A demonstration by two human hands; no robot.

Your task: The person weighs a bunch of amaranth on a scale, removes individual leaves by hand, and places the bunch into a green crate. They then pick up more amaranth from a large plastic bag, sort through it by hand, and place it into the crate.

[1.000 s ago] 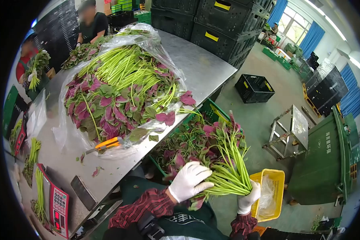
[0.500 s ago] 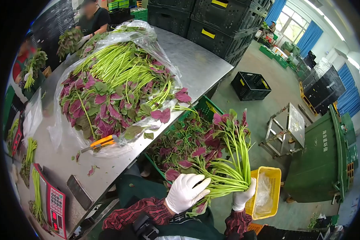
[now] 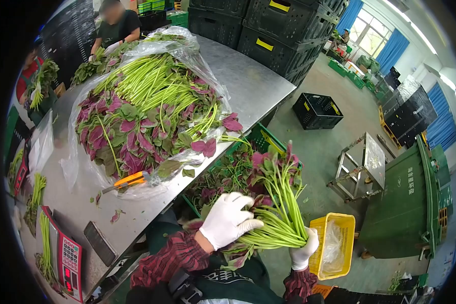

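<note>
A bunch of red-and-green amaranth (image 3: 278, 207) is held in front of my body, over the floor beside the table. My gloved right hand (image 3: 305, 249) is wrapped round the cut ends of its stems. On the other side, my gloved left hand (image 3: 227, 220) has its thumb and fingers apart against the bunch's lower stems and leaves; some contact is hidden. Below lies a green crate (image 3: 262, 137) filled with loose amaranth leaves and stems. A large amaranth heap (image 3: 142, 111) rests in an opened clear plastic bag on the metal table (image 3: 253, 76).
An orange-handled knife (image 3: 129, 180) lies by the heap. Left are a red scale (image 3: 70, 258) and a phone (image 3: 100, 243). A yellow basket (image 3: 352, 243), green bin (image 3: 395, 202) and metal stand (image 3: 372, 157) are at right. Two people work across the table.
The bunch has shifted slightly left and become more upright in my right hand. My left hand has moved up and left, its fingers spreading. The far co-worker's bunch has come down to the table.
</note>
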